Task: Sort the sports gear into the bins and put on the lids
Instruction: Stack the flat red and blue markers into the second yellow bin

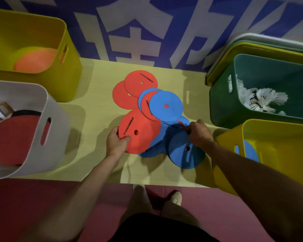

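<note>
- Discs: mixed red/blue pile (165, 105) mid low table (101, 75), spilling toward its near edge.
- Left hand (118, 139) grips near red disc (138, 131) by the rim, thumb on top.
- Right hand (199, 132) has fingers curled, pinching red sliver (181, 123) among the blues. Likely a disc on edge; I can't confirm.
- My call: one colour per hand. Red goes to far-left yellow bin (68, 75), blue to near-right yellow bin (287, 142). Lift by the rim so neighbours don't drag.
- Print: black "SONICE" on the discs; characters before it unreadable.
</note>
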{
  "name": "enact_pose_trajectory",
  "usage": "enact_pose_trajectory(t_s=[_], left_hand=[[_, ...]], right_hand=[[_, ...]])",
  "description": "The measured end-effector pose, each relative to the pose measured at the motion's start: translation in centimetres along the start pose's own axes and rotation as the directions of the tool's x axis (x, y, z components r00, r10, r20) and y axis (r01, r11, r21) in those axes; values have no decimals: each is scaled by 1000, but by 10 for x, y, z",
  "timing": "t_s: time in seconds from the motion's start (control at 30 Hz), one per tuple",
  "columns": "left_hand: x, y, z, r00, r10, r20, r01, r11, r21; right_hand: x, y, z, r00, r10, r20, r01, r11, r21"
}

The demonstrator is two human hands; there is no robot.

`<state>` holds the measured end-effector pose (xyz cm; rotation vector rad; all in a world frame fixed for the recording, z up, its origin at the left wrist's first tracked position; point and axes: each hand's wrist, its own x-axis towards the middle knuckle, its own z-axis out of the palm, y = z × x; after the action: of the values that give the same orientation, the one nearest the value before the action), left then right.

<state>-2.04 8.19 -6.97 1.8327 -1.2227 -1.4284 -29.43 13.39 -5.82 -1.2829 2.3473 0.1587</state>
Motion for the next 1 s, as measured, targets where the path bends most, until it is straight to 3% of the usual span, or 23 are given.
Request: enact_pose_trajectory(t_s=[0.17,0.27,0.37,0.47,0.63,0.73,0.83,1.0], left_hand=[[-13,9,-3,999,-31,41,35,995,-96],[-29,16,-1,998,-17,68,29,984,-175],[-47,26,4,1000,17,-13,-20,966,-258],[-71,41,12,994,63,-85,-87,944,-318],[-119,76,35,973,182,-145,-223,906,-360],[-147,95,56,956,250,-152,-291,866,-407],[-176,111,82,955,273,-117,-296,837,-459],[-214,133,127,943,315,112,-237,866,-440]], right_hand=[[-9,-9,-21,984,-137,117,152,980,-130],[-15,-14,-35,953,-252,168,272,956,-110],[-23,-13,-58,933,-314,176,309,950,56],[-33,-2,-87,917,-389,91,351,892,284],[-54,39,-140,925,-380,16,230,592,772],[-65,76,-168,917,-396,-49,238,442,865],[-72,121,-188,908,-412,-82,244,358,901],[-75,208,-200,918,-395,-38,195,365,910]])
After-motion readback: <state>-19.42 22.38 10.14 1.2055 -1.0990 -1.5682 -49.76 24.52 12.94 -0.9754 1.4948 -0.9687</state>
